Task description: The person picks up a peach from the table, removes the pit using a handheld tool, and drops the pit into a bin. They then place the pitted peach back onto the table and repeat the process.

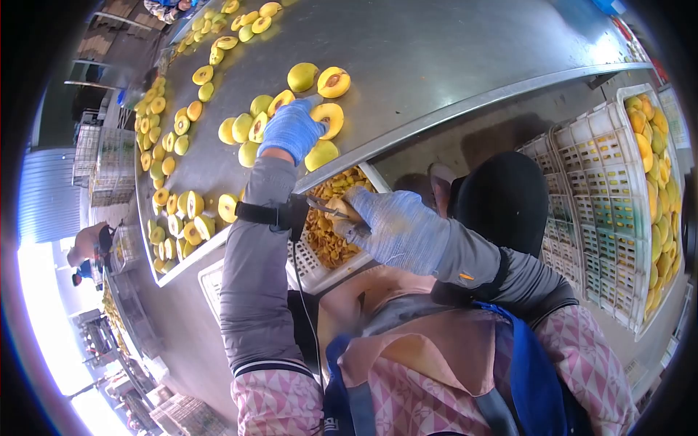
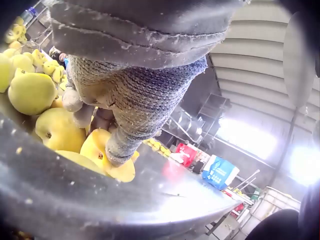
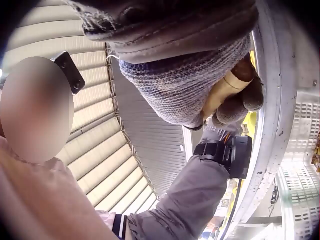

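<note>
A broad metal table (image 1: 451, 43) spreads over the upper middle of the head view, shiny, edged with a raised lip, strewn with yellow-green fruit halves (image 1: 195, 203) down its left side. Over to the left, there's a blue corrugated wall (image 1: 47, 192), with white glare below it; the right wrist view catches cream ribbed roof panels (image 3: 92, 150). White slatted crates (image 1: 571, 192) stand at the right edge, piled with fruit.

Now the hands! Upper centre, the gloved left hand (image 1: 294, 131) has a cut stone-fruit half (image 1: 329, 120) between thumb and bent fingers, right there on the table near its front lip. Just below, the gloved right hand (image 1: 400, 229) curls snugly round a wooden-handled tool (image 1: 342, 209), over a perforated crate (image 1: 311, 263) of orange-brown pieces (image 1: 331, 243).

Harder to make out: the tool's metal end, which lies close against the left wrist's strap-on camera (image 1: 291, 216). In the left wrist view, the left fingertips vanish behind fruit. That crate is partly covered by the right hand and table edge, and a person (image 1: 167, 9) at the upper left is cut off by the frame.
</note>
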Motion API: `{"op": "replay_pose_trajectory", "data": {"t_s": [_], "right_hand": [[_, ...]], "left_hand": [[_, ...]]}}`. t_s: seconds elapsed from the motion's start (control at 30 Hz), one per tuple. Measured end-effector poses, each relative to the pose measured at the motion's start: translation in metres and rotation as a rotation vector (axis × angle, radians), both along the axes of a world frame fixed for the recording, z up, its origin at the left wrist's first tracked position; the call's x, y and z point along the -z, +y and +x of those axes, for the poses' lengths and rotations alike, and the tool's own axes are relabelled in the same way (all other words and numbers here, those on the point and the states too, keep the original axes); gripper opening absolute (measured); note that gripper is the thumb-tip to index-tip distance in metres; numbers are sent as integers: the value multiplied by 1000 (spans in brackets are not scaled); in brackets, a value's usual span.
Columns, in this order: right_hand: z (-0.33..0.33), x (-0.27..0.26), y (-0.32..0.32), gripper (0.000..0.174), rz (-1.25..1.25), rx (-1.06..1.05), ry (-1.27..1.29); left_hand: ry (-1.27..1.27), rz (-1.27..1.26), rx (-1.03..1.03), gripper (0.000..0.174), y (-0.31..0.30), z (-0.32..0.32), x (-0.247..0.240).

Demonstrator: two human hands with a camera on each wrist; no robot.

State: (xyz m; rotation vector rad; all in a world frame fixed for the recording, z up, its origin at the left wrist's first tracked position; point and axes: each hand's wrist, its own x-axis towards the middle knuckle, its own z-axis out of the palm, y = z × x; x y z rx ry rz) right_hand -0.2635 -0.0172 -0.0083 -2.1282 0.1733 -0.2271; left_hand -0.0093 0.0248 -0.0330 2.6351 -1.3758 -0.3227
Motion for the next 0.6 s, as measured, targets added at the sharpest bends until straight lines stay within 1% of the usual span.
{"op": "replay_pose_trajectory", "data": {"t_s": [0.07,0.1,0.17,0.2,0.23,0.3,0.33,0.4,0.43,0.5,0.53,0.6], "right_hand": [[2,-2,0,36,-7,-24,31],[2,-3,1,36,-7,-25,24],[1,-1,3,36,-18,-53,6],[1,0,4,36,-21,-62,-7],[2,1,5,36,-35,-69,4],[2,-1,4,36,-55,-77,10],[1,-3,3,37,-52,-62,-14],[1,-3,2,37,-43,-40,-39],[2,-3,2,36,-38,-45,-51],[1,-1,1,35,-37,-48,-58],[1,-2,0,36,-28,-56,-17],[4,-4,-1,39,-19,-68,22]], "left_hand": [[-52,-24,70,49,4,-7,-6],[-59,-24,68,49,4,-8,-6],[36,-66,-85,41,6,-9,-2],[11,-98,-78,39,8,-9,3],[-58,-65,-54,36,8,-8,11],[-582,25,563,39,21,5,17],[-589,25,562,39,22,15,18],[-565,185,402,38,26,37,16],[-565,187,408,38,26,38,0],[74,-150,-349,42,28,43,-28],[74,-151,-349,42,30,53,-24],[-108,-79,-333,47,28,72,-12]]}}
